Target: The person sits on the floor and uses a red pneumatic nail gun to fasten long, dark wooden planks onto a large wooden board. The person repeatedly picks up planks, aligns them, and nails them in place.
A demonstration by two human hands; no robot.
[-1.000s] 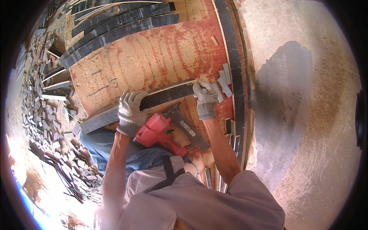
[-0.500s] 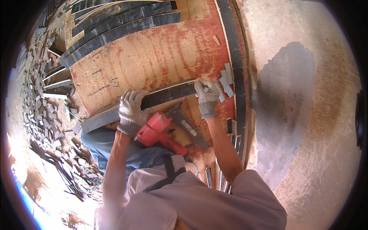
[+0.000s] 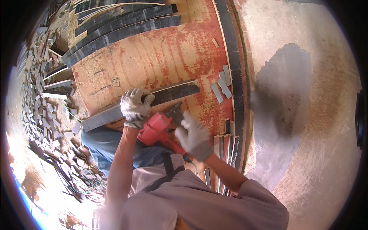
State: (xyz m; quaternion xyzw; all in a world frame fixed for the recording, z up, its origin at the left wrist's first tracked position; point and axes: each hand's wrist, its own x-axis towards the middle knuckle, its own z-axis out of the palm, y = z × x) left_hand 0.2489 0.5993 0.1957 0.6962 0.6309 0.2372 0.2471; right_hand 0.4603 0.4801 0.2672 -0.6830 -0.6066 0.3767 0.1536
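A long dark-faced wooden strip with a pale edge lies across the reddish, worn board. My left hand, in a white knit glove, grips the strip left of its middle, fingers over the far edge and thumb apart. On the near side of the strip rests a red nail gun with a dark magazine, partly hidden by my right hand. My right hand, gloved too and blurred by motion, hovers over the nail gun's magazine side. Its thumb and fingers look apart, with nothing seen between them.
Small grey blocks lie right of the strip, by a long dark rail. More dark strips lie at the far left. Narrow strips stand near my right forearm. Offcuts litter the floor at left.
My right hand has left the strip's right end and come back toward me, over the nail gun. My left hand stays on the strip. One small grey block now lies more openly beside the others.
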